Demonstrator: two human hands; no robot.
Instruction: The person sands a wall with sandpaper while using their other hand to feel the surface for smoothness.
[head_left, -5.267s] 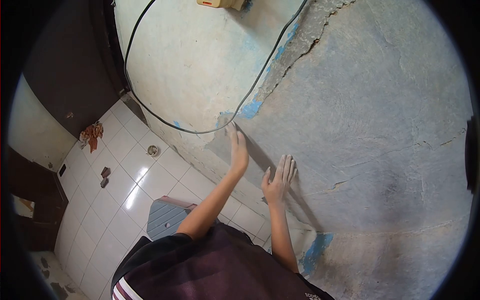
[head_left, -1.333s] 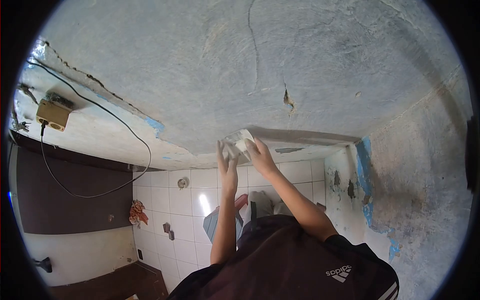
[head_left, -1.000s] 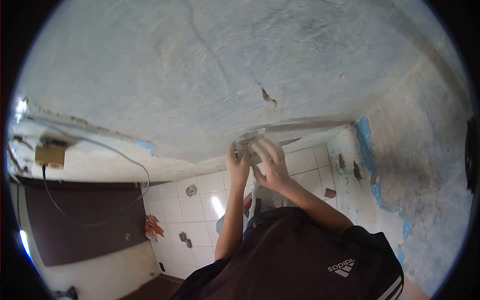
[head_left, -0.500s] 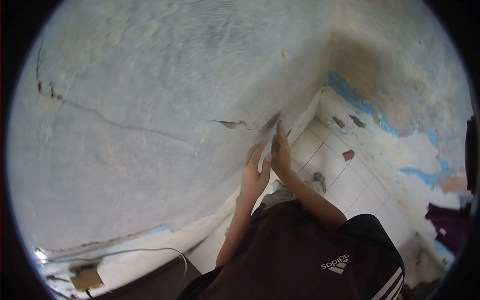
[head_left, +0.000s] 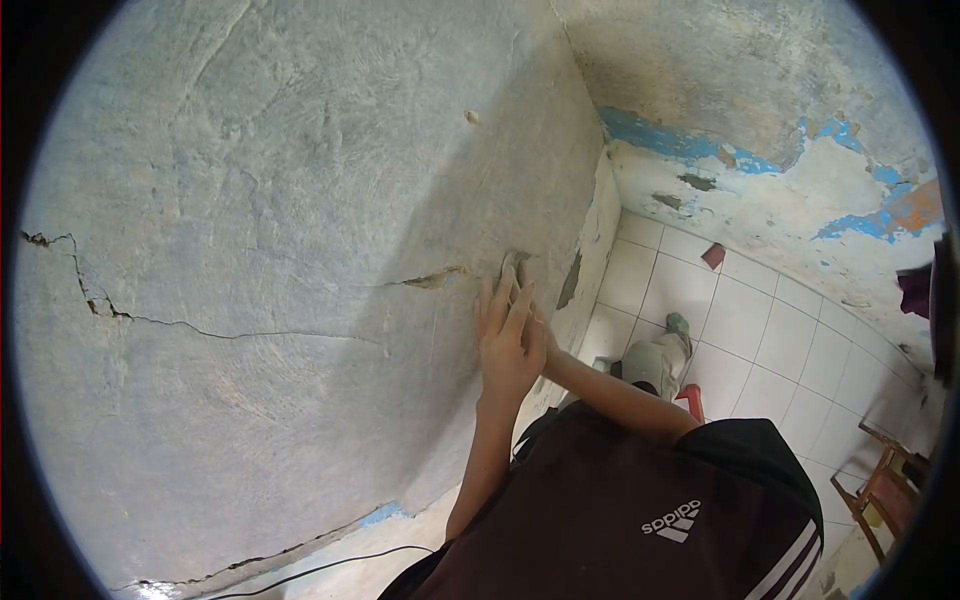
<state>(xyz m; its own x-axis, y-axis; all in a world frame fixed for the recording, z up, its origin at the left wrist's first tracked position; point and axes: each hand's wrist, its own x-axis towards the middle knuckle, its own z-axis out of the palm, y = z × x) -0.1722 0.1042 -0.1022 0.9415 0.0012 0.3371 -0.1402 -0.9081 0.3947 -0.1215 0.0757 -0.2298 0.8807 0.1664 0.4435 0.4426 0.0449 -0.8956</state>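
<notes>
My left hand (head_left: 512, 345) reaches up to the grey plastered wall (head_left: 280, 190), its fingers stretched out and laid over my right hand (head_left: 538, 335). Most of the right hand's fingers are hidden beneath it. I cannot tell whether anything is pressed under the right palm. Pale, dusty-looking fingertips show at the wall above the left hand, beside a small dark patch. Just left of the fingers, a chipped gap (head_left: 432, 279) breaks the plaster. A long thin crack (head_left: 215, 331) runs farther left.
White floor tiles (head_left: 735, 370) lie to the right, with a small red-brown piece (head_left: 713, 256) on them. A second wall (head_left: 760, 185) with peeling blue paint meets the first at a corner. A wooden frame (head_left: 885, 490) stands lower right; a cable (head_left: 330, 565) runs lower left.
Both hands have come together, with the left now over the right, against the wall. The camera view has shifted, bringing the wooden frame and more floor into sight.
</notes>
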